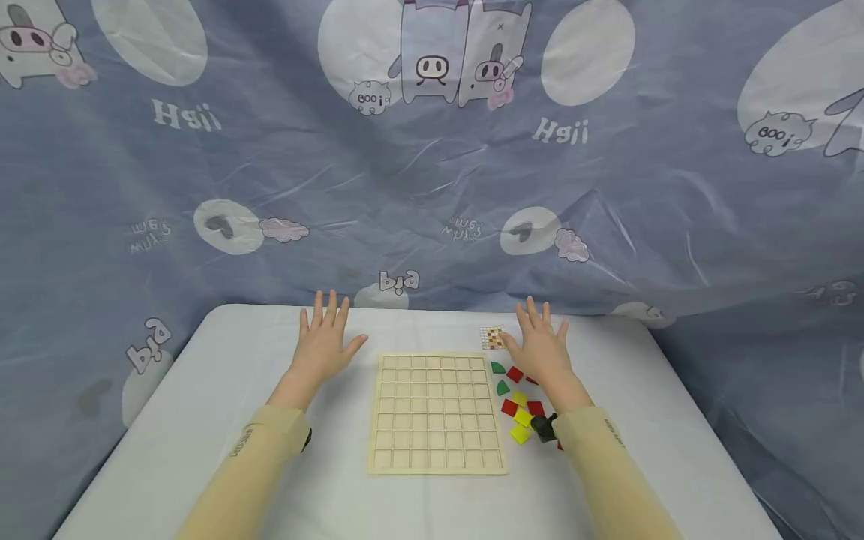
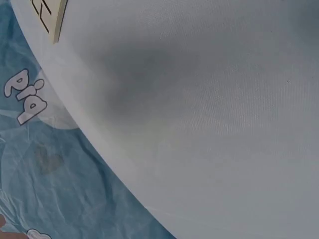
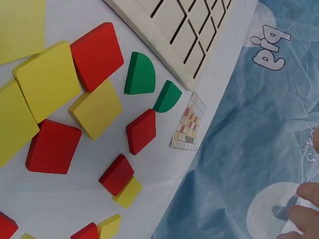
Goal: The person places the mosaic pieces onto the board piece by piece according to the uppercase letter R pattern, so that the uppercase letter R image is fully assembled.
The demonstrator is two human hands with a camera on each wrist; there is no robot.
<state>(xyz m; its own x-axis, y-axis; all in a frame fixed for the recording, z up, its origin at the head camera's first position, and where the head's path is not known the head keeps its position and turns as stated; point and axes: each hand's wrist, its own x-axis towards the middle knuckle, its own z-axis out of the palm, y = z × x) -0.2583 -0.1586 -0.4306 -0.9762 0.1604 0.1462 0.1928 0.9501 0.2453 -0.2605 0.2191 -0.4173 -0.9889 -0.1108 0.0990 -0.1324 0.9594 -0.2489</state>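
My left hand [image 1: 322, 349] is over the far left part of the white table, fingers straight and spread, holding nothing. To its right lies a pale wooden grid board [image 1: 439, 412]. Beyond the board's far right corner is my right hand [image 1: 543, 352], also spread and holding nothing. Its thumb comes close to a small printed pattern card [image 3: 189, 124]; whether they touch I cannot tell. Below that hand lie several red squares [image 3: 97, 57], yellow squares [image 3: 47, 82] and two green quarter-circle pieces [image 3: 140, 74]. Part of the pieces is hidden by the right forearm in the head view.
A white cloth covers the table [image 1: 202, 420]. Behind it hangs a blue-grey curtain [image 1: 304, 165] with cartoon pigs, which also drops past the table's sides. A dark object [image 1: 543, 427] shows at the right wrist, by the sleeve cuff.
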